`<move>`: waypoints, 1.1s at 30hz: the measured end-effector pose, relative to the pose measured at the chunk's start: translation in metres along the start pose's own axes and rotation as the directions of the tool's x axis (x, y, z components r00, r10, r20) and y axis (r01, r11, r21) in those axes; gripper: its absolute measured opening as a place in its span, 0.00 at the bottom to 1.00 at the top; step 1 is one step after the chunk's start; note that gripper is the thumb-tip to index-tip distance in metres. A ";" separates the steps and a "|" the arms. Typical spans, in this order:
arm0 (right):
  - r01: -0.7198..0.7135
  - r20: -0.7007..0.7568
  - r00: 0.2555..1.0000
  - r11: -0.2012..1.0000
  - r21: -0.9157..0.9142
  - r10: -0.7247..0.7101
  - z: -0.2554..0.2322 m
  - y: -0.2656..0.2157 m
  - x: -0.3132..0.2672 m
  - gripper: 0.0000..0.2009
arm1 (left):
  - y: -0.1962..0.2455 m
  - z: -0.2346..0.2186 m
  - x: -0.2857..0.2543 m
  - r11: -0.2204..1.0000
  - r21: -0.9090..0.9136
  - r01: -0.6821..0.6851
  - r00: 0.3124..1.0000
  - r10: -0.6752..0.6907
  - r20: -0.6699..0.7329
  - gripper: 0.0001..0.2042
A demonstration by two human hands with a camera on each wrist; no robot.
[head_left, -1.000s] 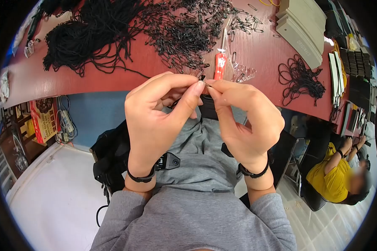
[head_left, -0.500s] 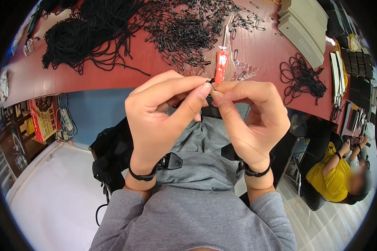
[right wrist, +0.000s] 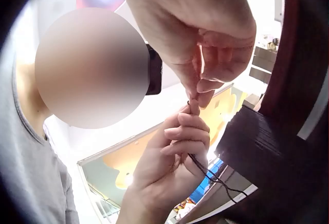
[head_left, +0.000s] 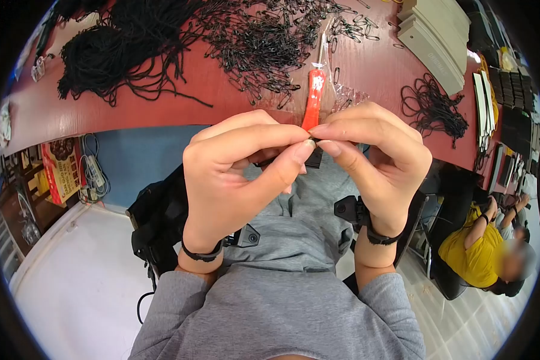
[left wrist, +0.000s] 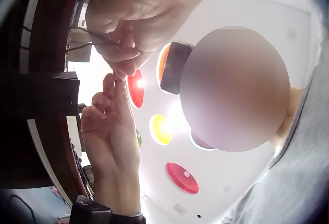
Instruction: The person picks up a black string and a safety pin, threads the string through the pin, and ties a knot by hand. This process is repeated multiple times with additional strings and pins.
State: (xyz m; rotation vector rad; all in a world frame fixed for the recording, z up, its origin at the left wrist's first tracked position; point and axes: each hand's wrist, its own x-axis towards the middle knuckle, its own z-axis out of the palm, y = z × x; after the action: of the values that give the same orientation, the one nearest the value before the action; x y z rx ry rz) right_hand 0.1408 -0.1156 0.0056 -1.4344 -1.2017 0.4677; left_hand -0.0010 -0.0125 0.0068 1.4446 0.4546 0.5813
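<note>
At the left, the pile of black cords (head_left: 126,54) lies on the bench (head_left: 378,78) as it did half a second ago, and so does the heap of black pins (head_left: 258,48) beside it. The left hand (head_left: 234,168) has come a little to the right and nearer to the body. Its thumb and forefinger are clamped on a small dark piece (head_left: 314,140), and thin black strands (right wrist: 216,178) hang out from its other, bent fingers. Half a second ago a thin strand was showing in the gap between both hands; now the fingertips almost meet and they hide most of the piece. The right hand (head_left: 381,156) has turned at the wrist, and its thumb and forefinger seem to pinch the same piece from the other side. I judge that the work has become closer and finer, both hands now acting at one spot. Whether anything is fastened, I cannot tell.
</note>
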 end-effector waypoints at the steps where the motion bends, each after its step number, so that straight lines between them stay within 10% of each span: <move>1: -0.006 -0.014 1.000 1.000 -0.031 0.006 0.001 -0.001 -0.001 0.08 | 0.000 0.000 0.000 0.999 0.034 0.000 1.000 0.000 0.000 0.05; 11: -0.062 -0.172 0.985 0.927 -0.369 -0.003 0.007 -0.002 -0.003 0.09 | 0.008 -0.003 -0.004 0.987 0.003 0.160 0.987 -0.160 -0.027 0.03; 16: 0.083 -0.145 0.972 0.846 -0.527 -0.186 0.017 0.004 -0.009 0.11 | 0.001 -0.016 -0.003 0.854 -0.478 0.208 0.968 -0.250 -0.026 0.05; 20: 0.353 0.041 0.908 0.704 -0.616 -0.418 0.020 0.011 -0.016 0.14 | 0.000 0.002 0.004 0.860 -0.469 0.202 0.938 -0.308 -0.160 0.06; 33: 0.343 -0.045 0.902 0.779 -0.525 -0.429 0.012 0.000 -0.011 0.14 | -0.004 -0.003 0.000 0.982 -0.108 0.152 0.987 -0.144 0.077 0.07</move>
State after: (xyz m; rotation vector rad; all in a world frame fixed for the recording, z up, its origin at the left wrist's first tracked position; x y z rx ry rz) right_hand 0.1269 -0.1189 -0.0015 -1.5627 -1.5085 -0.2797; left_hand -0.0021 -0.0106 0.0021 1.3057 0.4625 0.4300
